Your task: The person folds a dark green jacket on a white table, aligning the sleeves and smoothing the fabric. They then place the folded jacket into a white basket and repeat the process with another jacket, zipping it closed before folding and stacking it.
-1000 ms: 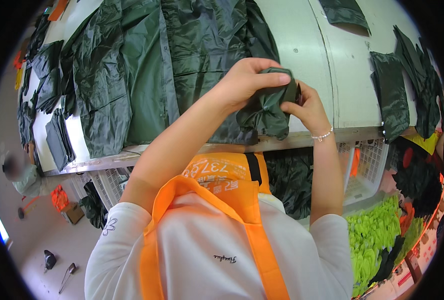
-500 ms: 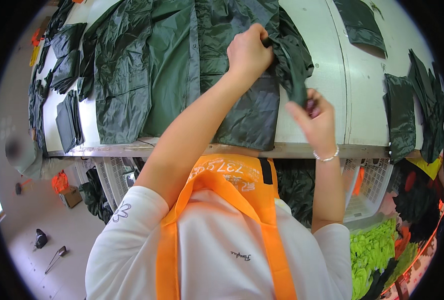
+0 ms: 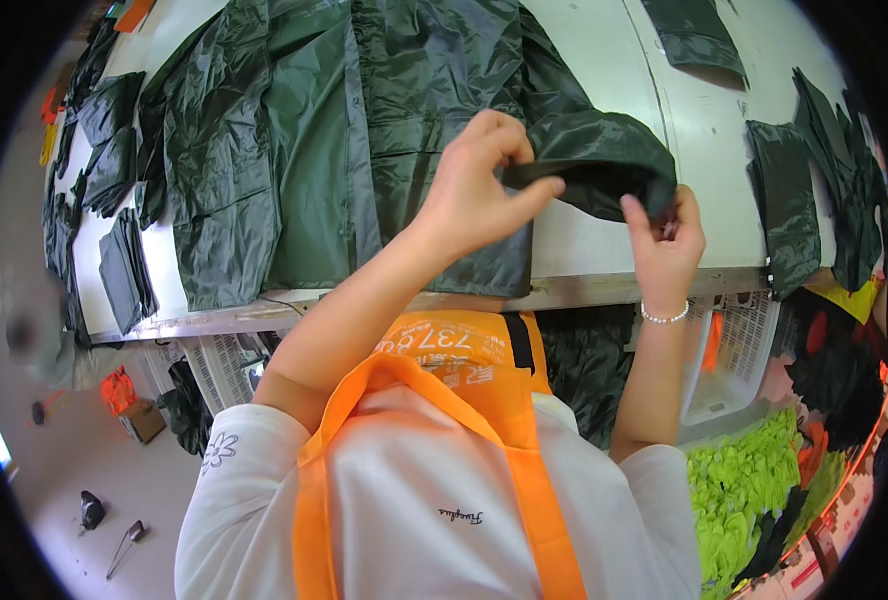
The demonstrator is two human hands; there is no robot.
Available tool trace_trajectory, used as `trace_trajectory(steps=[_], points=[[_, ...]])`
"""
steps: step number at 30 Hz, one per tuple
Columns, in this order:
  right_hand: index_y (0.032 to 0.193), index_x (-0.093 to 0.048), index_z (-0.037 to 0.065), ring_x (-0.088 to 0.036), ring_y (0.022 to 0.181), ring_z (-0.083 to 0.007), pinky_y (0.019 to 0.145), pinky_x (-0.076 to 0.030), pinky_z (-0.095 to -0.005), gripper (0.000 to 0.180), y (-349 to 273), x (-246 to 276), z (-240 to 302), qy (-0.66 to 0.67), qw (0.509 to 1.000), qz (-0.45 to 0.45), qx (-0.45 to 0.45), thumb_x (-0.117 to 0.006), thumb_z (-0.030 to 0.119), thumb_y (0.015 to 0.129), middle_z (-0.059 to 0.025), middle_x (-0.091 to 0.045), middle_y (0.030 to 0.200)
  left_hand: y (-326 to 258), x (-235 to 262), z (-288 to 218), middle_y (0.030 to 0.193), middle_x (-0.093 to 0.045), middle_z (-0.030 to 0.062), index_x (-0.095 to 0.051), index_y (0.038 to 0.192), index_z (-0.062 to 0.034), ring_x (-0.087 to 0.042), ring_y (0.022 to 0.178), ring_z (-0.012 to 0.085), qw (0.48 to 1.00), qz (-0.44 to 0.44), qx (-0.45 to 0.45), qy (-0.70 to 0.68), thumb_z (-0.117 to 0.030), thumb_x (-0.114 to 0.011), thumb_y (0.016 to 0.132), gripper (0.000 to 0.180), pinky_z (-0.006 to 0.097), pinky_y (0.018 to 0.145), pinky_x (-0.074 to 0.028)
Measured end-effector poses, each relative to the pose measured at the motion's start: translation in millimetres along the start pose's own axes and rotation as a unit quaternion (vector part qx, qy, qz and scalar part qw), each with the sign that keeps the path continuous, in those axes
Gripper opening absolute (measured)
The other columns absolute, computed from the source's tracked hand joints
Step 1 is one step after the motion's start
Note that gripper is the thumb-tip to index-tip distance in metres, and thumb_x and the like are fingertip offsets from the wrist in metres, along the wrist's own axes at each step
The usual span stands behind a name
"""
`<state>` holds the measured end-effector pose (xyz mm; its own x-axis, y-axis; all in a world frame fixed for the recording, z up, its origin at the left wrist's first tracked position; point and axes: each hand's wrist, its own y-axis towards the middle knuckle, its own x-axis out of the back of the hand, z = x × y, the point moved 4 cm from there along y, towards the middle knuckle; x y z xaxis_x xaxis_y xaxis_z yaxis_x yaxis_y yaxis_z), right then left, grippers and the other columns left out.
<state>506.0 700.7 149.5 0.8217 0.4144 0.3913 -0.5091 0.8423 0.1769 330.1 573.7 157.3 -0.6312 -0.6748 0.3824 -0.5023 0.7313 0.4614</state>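
Observation:
A dark green, shiny jacket (image 3: 309,170) lies spread on the white table with its front open. Its right-hand sleeve (image 3: 604,140) is lifted, and the wide opening at its end faces toward me. My left hand (image 3: 479,185) pinches the left edge of that opening, thumb stretched along it. At the opposite edge, my right hand (image 3: 669,245) grips the sleeve between thumb and fingers. Something small and dark red shows among the right fingers, too small to make out.
Folded dark green pieces (image 3: 129,270) lie along the table's left end, with more (image 3: 789,205) at the right. The table's front edge (image 3: 604,290) runs before me. White plastic baskets (image 3: 729,360) stand underneath. Bright yellow-green cloth (image 3: 744,490) is heaped at lower right.
My left hand has come down toward me onto the sleeve's end. My right hand has shifted right, and the sleeve opening is now spread between both hands.

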Motion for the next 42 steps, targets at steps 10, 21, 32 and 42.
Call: trace_trajectory(steps=[10, 21, 32, 42], points=[[0.071, -0.04, 0.006, -0.034, 0.052, -0.003, 0.046, -0.029, -0.0177, 0.023, -30.8, 32.5, -3.5, -0.071, 0.99, -0.069, 0.105, -0.059, -0.007, 0.075, 0.002, -0.038, 0.059, -18.1, 10.5, -6.0, 0.061, -0.049, 0.0052, -0.049, 0.067, -0.0035, -0.045, 0.052, 0.0183, 0.99, -0.012, 0.049, 0.134, -0.002, -0.071, 0.066, 0.022, 0.029, 0.047, -0.038], [0.079, -0.046, 0.004, -0.039, 0.053, -0.0094, 0.05, -0.038, -0.0226, 0.025, -50.2, 42.1, -1.6, -0.129, 0.977, 0.167, 0.016, -0.07, -0.001, 0.072, -0.0039, -0.04, 0.06, -18.7, -11.2, -42.0, 0.076, -0.061, 0.0075, -0.062, 0.078, -0.006, -0.059, 0.067, 0.0243, 0.982, 0.026, -0.165, 0.086, 0.0, -0.075, 0.058, 0.025, 0.032, 0.058, -0.047], [0.099, -0.052, 0.0, -0.052, 0.071, -0.0109, 0.066, -0.043, -0.0242, 0.016, -22.1, 44.0, 31.7, -0.013, 0.978, 0.208, 0.004, -0.054, 0.015, 0.094, -0.0043, -0.055, 0.078, -26.6, -7.6, -48.7, 0.074, -0.06, 0.0057, -0.062, 0.076, -0.007, -0.058, 0.064, 0.0223, 0.971, 0.054, -0.211, 0.094, -0.003, -0.077, 0.058, 0.024, 0.031, 0.054, -0.045], [0.095, -0.05, 0.0, -0.053, 0.069, -0.0117, 0.065, -0.046, -0.0245, 0.018, -34.9, 5.5, 32.3, 0.027, 0.962, 0.267, -0.047, -0.06, 0.013, 0.091, -0.0056, -0.058, 0.08, -33.7, -7.3, -47.4, 0.072, -0.057, 0.001, -0.059, 0.073, -0.0096, -0.054, 0.061, 0.0188, 0.965, -0.011, -0.239, 0.103, -0.009, -0.077, 0.058, 0.023, 0.031, 0.053, -0.038]])
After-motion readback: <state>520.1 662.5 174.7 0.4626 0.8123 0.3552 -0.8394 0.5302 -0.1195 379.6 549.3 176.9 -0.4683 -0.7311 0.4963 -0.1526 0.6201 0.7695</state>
